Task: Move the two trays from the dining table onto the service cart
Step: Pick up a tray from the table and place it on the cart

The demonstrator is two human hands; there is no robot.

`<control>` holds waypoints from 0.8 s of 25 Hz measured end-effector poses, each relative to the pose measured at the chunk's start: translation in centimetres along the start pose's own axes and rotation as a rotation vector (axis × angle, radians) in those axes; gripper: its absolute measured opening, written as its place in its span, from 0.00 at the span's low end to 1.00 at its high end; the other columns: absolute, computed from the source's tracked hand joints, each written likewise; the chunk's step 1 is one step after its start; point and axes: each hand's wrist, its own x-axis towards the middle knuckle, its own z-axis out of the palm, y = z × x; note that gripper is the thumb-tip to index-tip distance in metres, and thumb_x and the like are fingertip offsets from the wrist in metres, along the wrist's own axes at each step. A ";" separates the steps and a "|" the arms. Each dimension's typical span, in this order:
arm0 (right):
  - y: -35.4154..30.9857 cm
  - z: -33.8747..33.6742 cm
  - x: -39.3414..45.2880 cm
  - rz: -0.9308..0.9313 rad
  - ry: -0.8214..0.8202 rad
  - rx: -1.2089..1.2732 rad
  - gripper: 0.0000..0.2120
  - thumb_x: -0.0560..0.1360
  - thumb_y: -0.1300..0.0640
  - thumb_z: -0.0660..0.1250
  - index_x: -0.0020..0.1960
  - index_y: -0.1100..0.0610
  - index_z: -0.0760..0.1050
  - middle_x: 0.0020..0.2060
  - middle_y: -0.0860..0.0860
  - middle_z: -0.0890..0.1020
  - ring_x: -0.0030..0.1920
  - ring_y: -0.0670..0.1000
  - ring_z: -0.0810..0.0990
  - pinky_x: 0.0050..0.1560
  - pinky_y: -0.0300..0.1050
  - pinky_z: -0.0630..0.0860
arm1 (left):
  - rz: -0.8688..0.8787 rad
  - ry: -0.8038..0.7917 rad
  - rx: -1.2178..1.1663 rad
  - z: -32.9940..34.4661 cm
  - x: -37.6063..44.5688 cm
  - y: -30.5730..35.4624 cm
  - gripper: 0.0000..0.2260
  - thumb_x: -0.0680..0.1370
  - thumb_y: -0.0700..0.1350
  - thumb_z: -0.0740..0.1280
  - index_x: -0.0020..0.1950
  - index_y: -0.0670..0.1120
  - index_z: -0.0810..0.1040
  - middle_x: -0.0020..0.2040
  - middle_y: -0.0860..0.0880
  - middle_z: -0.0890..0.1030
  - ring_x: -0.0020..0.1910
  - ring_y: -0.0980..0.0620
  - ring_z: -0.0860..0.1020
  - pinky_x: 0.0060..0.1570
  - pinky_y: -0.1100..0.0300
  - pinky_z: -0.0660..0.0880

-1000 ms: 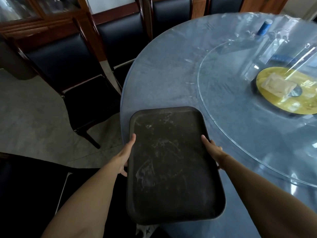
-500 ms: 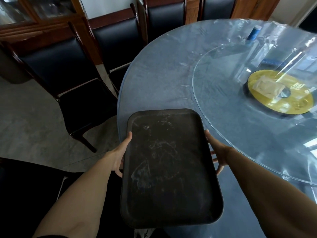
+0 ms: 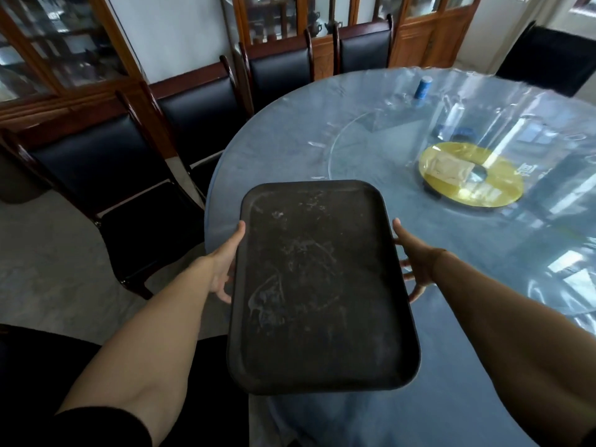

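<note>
A dark brown rectangular tray [image 3: 319,285], scuffed with pale marks, is held in the air above the near edge of the round dining table [image 3: 290,146]. My left hand [image 3: 225,266] grips its left long side, thumb on the rim. On the opposite side my right hand [image 3: 414,262] holds the right rim, fingers underneath. Only this one tray is in view; no service cart is visible.
A glass turntable [image 3: 387,150] on the table carries a yellow disc [image 3: 471,175] and a blue-capped bottle [image 3: 422,87]. Black-seated wooden chairs [image 3: 135,201] stand along the table's left and far sides. Glass-door cabinets [image 3: 48,59] line the back wall. Grey floor lies to the left.
Both hands have raised the tray off the table's edge. My view has lifted, so more of the chairs and cabinets shows.
</note>
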 end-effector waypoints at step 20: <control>22.6 -23.0 -19.1 -0.186 0.311 0.380 0.42 0.68 0.21 0.47 0.73 0.45 0.65 0.68 0.57 0.70 0.65 0.63 0.69 0.62 0.70 0.65 | 0.298 -0.286 0.396 26.8 -12.7 3.3 0.42 0.61 0.83 0.54 0.64 0.58 0.71 0.61 0.44 0.73 0.62 0.41 0.72 0.54 0.32 0.67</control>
